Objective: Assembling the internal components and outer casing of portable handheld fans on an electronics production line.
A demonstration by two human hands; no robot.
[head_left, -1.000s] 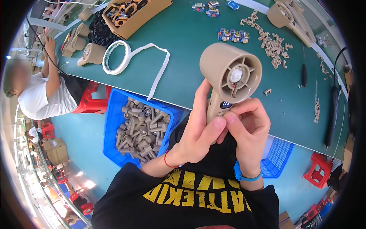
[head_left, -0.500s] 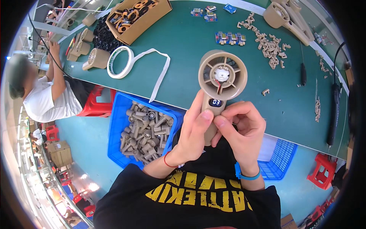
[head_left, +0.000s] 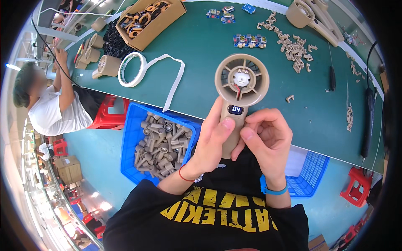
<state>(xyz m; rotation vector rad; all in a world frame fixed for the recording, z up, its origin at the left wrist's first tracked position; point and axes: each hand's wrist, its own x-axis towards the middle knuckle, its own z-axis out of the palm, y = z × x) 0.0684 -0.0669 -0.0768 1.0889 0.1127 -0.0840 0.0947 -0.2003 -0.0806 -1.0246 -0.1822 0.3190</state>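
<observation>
A beige handheld fan (head_left: pixel 231 121) stands upright before me, its round grille head up and a small lit display on the neck. The motor and a red wire show through the open ring of the head. My left hand (head_left: pixel 209 144) is closed around the handle from the left, thumb laid across its front below the display. From the right, my right hand (head_left: pixel 270 140) is closed with curled fingers against the handle's edge; its thumb has come off the front face. The lower end of the handle is partly hidden by my fingers.
On the green table (head_left: pixel 201 88) lie a tape roll (head_left: pixel 130 70), small circuit boards (head_left: pixel 250 40), beige clips (head_left: pixel 293 52) and a screwdriver (head_left: pixel 332 79). A blue bin (head_left: pixel 125 146) of beige fan parts stands left; a blue basket (head_left: pixel 312 175) is right. A person (head_left: pixel 54 98) sits at far left.
My right thumb has drawn back a little from the front of the handle. The digits on the fan's display have changed. My left hand keeps its hold.
</observation>
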